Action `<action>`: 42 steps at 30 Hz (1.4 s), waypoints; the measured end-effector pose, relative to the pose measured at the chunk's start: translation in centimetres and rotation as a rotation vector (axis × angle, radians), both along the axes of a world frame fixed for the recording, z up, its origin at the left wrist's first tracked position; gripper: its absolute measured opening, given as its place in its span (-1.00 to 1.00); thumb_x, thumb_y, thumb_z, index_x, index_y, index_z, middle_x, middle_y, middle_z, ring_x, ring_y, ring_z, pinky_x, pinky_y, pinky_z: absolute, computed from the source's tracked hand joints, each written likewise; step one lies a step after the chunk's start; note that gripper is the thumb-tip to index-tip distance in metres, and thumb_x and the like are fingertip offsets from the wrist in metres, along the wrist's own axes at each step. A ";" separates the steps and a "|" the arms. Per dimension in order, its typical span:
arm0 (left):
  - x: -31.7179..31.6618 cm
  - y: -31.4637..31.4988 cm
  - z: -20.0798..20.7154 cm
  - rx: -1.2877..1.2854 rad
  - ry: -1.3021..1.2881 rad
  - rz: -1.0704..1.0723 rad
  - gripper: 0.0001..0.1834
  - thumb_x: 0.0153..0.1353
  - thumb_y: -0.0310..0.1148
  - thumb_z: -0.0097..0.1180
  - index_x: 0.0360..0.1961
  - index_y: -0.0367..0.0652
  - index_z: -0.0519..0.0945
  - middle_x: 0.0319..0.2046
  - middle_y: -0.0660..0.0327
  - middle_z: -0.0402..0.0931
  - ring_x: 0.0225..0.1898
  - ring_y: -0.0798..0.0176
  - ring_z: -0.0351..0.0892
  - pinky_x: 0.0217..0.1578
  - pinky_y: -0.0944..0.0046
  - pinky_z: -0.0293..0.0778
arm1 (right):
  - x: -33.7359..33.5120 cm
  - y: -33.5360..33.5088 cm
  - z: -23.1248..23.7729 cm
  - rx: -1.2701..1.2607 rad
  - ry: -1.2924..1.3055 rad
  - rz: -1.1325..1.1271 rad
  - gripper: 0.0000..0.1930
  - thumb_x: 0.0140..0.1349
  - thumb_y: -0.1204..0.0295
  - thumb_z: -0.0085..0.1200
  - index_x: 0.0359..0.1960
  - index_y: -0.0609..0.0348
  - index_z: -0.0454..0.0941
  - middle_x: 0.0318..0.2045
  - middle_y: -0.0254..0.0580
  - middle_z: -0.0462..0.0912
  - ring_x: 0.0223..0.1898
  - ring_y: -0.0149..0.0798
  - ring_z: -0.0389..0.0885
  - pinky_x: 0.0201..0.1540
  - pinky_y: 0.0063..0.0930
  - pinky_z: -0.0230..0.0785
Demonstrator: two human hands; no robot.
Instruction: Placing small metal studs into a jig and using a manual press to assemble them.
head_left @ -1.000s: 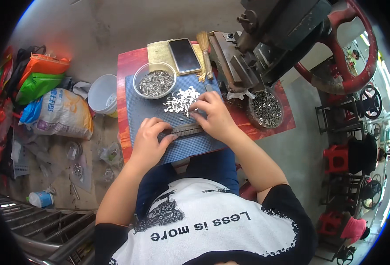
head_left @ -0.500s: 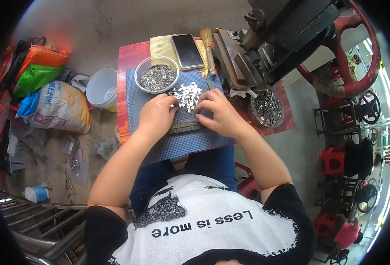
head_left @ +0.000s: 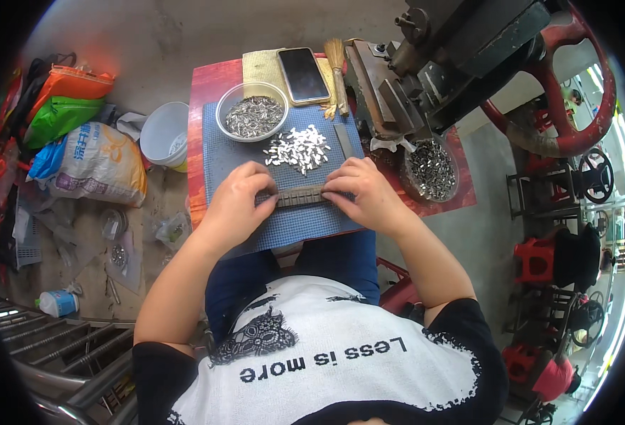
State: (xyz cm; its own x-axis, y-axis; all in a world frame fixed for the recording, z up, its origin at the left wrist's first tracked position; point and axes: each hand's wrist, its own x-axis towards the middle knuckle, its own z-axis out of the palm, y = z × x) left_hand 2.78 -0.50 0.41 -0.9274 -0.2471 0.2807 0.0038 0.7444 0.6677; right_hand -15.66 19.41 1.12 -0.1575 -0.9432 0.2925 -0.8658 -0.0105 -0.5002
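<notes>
A slotted metal bar point(head_left: 300, 197) lies across the blue textured mat point(head_left: 256, 239) in front of me. My left hand point(head_left: 240, 202) is closed at its left end, thumb and fingers pinched on it. At the other end my right hand point(head_left: 363, 190) has its fingertips and thumb closed on the bar. Just beyond it spreads a heap of small shiny, whitish metal pieces point(head_left: 298, 149). Farther left stands a clear round tub point(head_left: 220, 120) of thin metal pins. My fingers partly hide both ends of the bar.
A phone point(head_left: 304, 74), a straw brush point(head_left: 335, 64) and a flat metal strip point(head_left: 343, 140) lie toward the back. On the right stands a dark press with a red handwheel point(head_left: 539, 85), beside a tub of metal parts point(head_left: 431, 170). A white bucket point(head_left: 164, 131) stands left.
Both hands have drawn back from the heap of metal pieces toward me and now pinch the slotted bar's ends. The heap lies uncovered, and more of the flat strip shows.
</notes>
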 end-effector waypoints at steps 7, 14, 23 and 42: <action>0.9 0.3 0.6 0.026 -0.139 0.020 -0.87 0.12 -0.55 0.26 -0.30 -0.36 0.62 -0.23 0.06 0.58 -0.18 0.01 0.62 -0.15 0.18 0.54 | 0.3 -3.0 -0.6 -0.060 0.063 -0.146 -0.90 0.12 0.46 0.30 -0.33 0.14 0.68 -0.32 -0.25 0.66 -0.14 -0.14 0.56 -0.03 -0.27 0.32; 0.9 0.3 0.2 0.077 -0.106 0.069 -0.88 0.12 -0.53 0.28 -0.30 -0.32 0.68 -0.35 0.07 0.59 -0.31 0.02 0.64 -0.23 0.18 0.55 | 0.0 -4.3 -1.6 -0.067 0.070 -0.132 -0.87 0.09 0.46 0.33 -0.32 0.13 0.68 -0.33 -0.24 0.61 -0.14 -0.11 0.52 -0.01 -0.24 0.36; -3.1 -0.4 -1.0 0.017 -0.051 0.276 -0.90 0.15 -0.46 0.27 -0.30 -0.20 0.71 -0.29 0.05 0.58 -0.22 -0.10 0.62 -0.20 0.00 0.52 | -0.3 -4.6 -1.6 -0.065 -0.023 0.005 -0.85 0.05 0.54 0.33 -0.30 0.17 0.69 -0.34 -0.19 0.59 -0.15 -0.07 0.51 -0.05 -0.24 0.41; -0.8 0.2 0.5 0.195 -0.159 0.057 -0.87 0.18 -0.49 0.27 -0.27 -0.30 0.62 -0.14 0.09 0.46 -0.17 0.13 0.55 -0.11 0.21 0.49 | -0.6 -3.8 -0.4 0.032 -0.084 -0.015 -0.87 0.13 0.52 0.26 -0.30 0.25 0.60 -0.29 -0.14 0.56 -0.13 -0.08 0.49 -0.03 -0.27 0.40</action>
State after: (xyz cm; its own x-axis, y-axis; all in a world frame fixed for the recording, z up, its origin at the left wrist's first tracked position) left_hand 2.00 -0.32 0.91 -0.9392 -0.3351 0.0746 -0.1506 0.5975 0.7876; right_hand -16.25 15.59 0.75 -0.1948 -0.9491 0.2474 -0.8205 0.0195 -0.5713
